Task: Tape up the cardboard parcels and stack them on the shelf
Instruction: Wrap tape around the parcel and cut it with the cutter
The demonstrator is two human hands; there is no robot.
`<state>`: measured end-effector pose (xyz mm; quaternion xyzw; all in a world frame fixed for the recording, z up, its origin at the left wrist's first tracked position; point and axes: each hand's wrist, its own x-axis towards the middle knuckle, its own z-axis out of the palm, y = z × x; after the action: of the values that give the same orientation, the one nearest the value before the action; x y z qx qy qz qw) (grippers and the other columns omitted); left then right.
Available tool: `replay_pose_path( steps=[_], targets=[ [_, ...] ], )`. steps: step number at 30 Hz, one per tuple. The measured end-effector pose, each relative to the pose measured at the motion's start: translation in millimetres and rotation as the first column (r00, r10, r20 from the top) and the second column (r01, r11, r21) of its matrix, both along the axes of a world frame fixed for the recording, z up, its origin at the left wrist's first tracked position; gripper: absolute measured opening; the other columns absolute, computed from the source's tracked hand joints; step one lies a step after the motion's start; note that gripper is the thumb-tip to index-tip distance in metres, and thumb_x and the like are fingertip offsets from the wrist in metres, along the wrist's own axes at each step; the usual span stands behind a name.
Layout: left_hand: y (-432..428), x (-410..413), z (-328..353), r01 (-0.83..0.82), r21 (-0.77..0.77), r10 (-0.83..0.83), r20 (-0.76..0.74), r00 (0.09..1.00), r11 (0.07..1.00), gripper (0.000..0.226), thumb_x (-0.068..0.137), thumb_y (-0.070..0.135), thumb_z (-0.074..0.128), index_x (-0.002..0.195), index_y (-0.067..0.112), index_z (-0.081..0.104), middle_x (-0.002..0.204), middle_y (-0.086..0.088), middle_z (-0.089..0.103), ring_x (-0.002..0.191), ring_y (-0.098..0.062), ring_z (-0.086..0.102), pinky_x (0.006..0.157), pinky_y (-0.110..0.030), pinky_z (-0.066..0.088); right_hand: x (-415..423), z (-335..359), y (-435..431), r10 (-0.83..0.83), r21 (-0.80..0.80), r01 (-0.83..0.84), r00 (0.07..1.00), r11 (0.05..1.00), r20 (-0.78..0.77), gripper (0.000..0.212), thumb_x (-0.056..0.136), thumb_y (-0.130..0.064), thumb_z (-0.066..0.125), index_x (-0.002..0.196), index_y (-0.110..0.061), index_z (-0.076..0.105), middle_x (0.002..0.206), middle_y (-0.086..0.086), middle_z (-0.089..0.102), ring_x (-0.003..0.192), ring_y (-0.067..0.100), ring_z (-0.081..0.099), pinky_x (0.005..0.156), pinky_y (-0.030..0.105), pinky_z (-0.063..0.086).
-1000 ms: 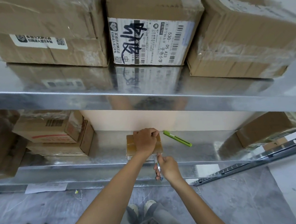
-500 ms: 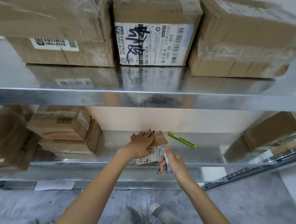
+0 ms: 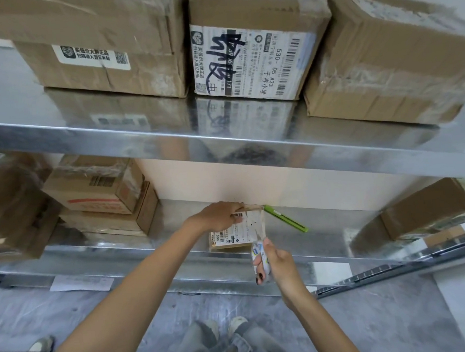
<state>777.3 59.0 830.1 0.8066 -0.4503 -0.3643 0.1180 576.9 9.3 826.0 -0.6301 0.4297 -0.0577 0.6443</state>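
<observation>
Small parcel (image 3: 236, 234) sat on the lower shelf (image 3: 324, 232), tipped up on its near edge, white label facing the camera. Print on the label too small to read. Left hand (image 3: 219, 216) gripped its far top edge, fingers curled over the cardboard. Right hand (image 3: 274, 260) clenched around a tape roll (image 3: 260, 255), held just off the parcel's near right corner, above the shelf lip; whether a strip ran from roll to box could not be told.

Green knife (image 3: 285, 218) lay on the shelf just right of the parcel, angled toward the near right, apparently not touching it. Open metal to the right of it until a brown box (image 3: 429, 207), cut off by the frame edge. Left of the parcel, a gap of bare shelf, then two stacked boxes (image 3: 102, 200), and a larger, blurred one at the far left.

Upper shelf (image 3: 223, 138) overhung the work area, carrying three big boxes (image 3: 248, 47) side by side, tops cropped. Floor (image 3: 98, 314) below; the person's shoes and jeans showed between the arms.
</observation>
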Motion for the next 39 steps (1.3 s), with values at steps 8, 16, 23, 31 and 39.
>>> replay_pose_path(
  steps=[8,16,23,31,39],
  targets=[
    [-3.9,5.5,3.8,0.02,0.012,-0.019,-0.053,0.998,1.0,0.038,0.101,0.031,0.045,0.137,0.02,0.047,0.116,-0.01,0.064,0.099,-0.024,0.062,0.083,-0.034,0.046,8.3,-21.5,6.9,-0.066,0.016,0.069,0.983,0.997,-0.17,0.066,0.099,-0.041,0.042,0.046,-0.003,0.056,0.035,0.006,0.047,0.03,0.017,0.048,0.038,0.019,0.04],
    [-6.1,14.7,0.7,0.03,0.01,-0.03,-0.065,0.997,0.999,0.034,0.1,0.034,0.044,0.133,0.028,0.05,0.113,-0.001,0.067,0.093,-0.019,0.066,0.081,-0.033,0.053,22.3,-24.9,6.4,-0.106,0.057,0.12,0.973,0.991,-0.206,0.059,0.098,-0.039,0.044,0.056,-0.001,0.058,0.037,0.003,0.052,0.03,0.015,0.048,0.037,0.02,0.042],
    [-2.4,11.3,-2.4,0.041,0.047,-0.041,0.001,0.999,0.998,0.033,0.101,0.028,0.04,0.132,0.024,0.051,0.115,-0.003,0.064,0.096,-0.02,0.061,0.087,-0.033,0.043,23.7,-21.8,6.5,-0.046,0.127,0.072,0.98,0.989,-0.194,0.062,0.098,-0.04,0.045,0.052,0.0,0.057,0.035,0.006,0.049,0.03,0.017,0.047,0.04,0.024,0.045],
    [-12.8,-32.7,-42.1,-0.068,-0.183,0.106,0.205,0.973,0.981,0.076,0.068,0.066,0.068,0.131,0.03,0.044,0.129,0.01,0.049,0.118,-0.017,0.045,0.094,-0.039,0.026,21.4,-25.9,4.9,-0.047,0.078,0.064,0.978,0.995,-0.201,0.064,0.098,-0.039,0.046,0.048,-0.001,0.057,0.034,0.008,0.049,0.027,0.016,0.048,0.036,0.02,0.042],
    [-23.4,-41.3,-39.8,-0.336,-0.347,0.394,0.113,0.912,0.876,0.024,0.081,0.046,0.063,0.101,0.034,0.063,0.104,0.017,0.061,0.106,-0.008,0.054,0.086,-0.036,0.021,21.5,-25.4,4.5,-0.023,0.062,0.035,0.981,0.997,-0.19,0.063,0.099,-0.039,0.044,0.052,0.001,0.06,0.034,0.007,0.051,0.028,0.015,0.048,0.036,0.021,0.044]
  ],
)
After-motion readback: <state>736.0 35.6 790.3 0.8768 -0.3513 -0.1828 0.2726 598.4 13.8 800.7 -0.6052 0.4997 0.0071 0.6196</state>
